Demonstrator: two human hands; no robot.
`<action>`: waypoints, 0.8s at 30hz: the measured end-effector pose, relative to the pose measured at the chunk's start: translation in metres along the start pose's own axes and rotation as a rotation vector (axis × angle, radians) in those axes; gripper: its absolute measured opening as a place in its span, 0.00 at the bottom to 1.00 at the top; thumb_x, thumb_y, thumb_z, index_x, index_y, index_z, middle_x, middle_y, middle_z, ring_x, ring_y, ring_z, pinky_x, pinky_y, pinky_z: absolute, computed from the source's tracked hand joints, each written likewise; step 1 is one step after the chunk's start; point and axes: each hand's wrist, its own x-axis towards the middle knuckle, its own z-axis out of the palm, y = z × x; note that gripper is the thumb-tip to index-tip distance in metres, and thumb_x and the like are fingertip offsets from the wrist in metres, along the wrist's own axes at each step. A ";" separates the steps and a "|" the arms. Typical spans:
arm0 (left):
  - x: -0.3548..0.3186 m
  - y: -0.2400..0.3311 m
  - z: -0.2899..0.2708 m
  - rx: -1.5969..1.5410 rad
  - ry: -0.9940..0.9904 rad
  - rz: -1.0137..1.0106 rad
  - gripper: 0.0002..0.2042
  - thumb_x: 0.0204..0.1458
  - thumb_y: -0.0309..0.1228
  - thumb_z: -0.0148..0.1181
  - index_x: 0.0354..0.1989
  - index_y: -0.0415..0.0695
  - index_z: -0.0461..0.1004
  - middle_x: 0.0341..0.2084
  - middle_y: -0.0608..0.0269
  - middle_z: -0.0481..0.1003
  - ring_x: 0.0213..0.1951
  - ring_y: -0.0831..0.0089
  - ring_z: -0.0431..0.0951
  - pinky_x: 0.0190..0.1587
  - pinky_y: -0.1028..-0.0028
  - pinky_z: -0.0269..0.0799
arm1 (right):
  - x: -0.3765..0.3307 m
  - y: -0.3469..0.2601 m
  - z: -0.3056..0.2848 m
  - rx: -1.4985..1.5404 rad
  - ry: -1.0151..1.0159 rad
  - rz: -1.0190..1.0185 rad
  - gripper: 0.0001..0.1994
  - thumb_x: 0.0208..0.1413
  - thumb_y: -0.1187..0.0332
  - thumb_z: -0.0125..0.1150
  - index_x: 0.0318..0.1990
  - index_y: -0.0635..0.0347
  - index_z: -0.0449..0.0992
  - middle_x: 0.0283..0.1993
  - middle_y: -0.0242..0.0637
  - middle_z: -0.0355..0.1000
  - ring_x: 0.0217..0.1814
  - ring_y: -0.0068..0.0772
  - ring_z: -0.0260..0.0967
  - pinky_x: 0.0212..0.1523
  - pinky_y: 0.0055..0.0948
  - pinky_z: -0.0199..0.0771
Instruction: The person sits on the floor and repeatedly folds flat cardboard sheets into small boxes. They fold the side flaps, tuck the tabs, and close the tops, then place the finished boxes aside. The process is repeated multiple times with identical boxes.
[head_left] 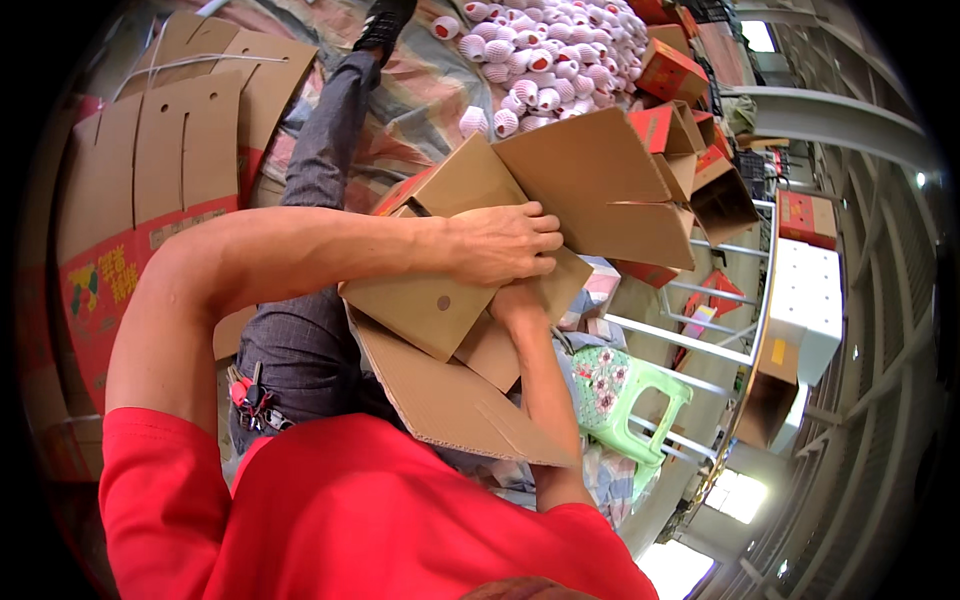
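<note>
The cardboard box (415, 310) is resting at the middle of the scene, just right of the grey trouser leg (325, 150), with a wide flap (590, 185) standing out on its far right side and a near flap (450, 385) spreading toward the red shirt (380, 500). The step in hand appears to be folding the box into shape; doing it well is likely calling for steadying the box with one hand, pressing along the crease rather than at a corner, and seating each panel flat before closing the next one over it. Uneven pressure is probably risking a bent edge or a torn slot. The left arm (320, 243) is crossing from the left, with the elbow bending outward and the forearm lying nearly level over the box. The left hand (500, 243) is facing palm down, its fingers partly curling; whether it is gripping or only pressing cannot be told. The right forearm (548, 385) is reaching from the near right, passing behind the near flap's corner. The right hand (514, 300) is mostly hiding beneath the left one, so its grip cannot be told.
</note>
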 end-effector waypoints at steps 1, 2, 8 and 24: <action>-0.001 -0.001 -0.002 0.035 -0.056 -0.055 0.09 0.53 0.35 0.62 0.41 0.47 0.77 0.38 0.68 0.79 0.48 0.65 0.77 0.55 0.64 0.68 | -0.002 -0.006 -0.011 -0.002 0.048 -0.018 0.11 0.52 0.74 0.65 0.44 0.64 0.79 0.51 0.54 0.77 0.63 0.59 0.69 0.66 0.46 0.68; -0.005 -0.004 0.007 0.067 -0.128 -0.101 0.09 0.52 0.35 0.62 0.40 0.47 0.78 0.37 0.68 0.79 0.48 0.66 0.77 0.55 0.64 0.68 | 0.000 -0.013 -0.023 -0.007 0.101 -0.045 0.11 0.52 0.74 0.65 0.44 0.64 0.80 0.51 0.55 0.77 0.64 0.61 0.69 0.67 0.46 0.68; -0.009 -0.014 0.042 0.319 -0.431 -0.196 0.09 0.51 0.36 0.64 0.36 0.48 0.84 0.35 0.63 0.83 0.44 0.66 0.79 0.50 0.66 0.69 | -0.014 -0.022 -0.054 -0.049 0.271 -0.387 0.17 0.53 0.71 0.67 0.50 0.69 0.79 0.58 0.52 0.73 0.67 0.58 0.66 0.71 0.50 0.64; -0.049 0.013 -0.056 -0.094 0.197 -0.901 0.41 0.47 0.24 0.65 0.74 0.35 0.59 0.70 0.41 0.65 0.71 0.43 0.64 0.73 0.55 0.60 | 0.003 -0.039 -0.039 -0.079 0.074 -0.524 0.19 0.56 0.65 0.69 0.55 0.58 0.81 0.58 0.45 0.74 0.68 0.56 0.64 0.73 0.51 0.60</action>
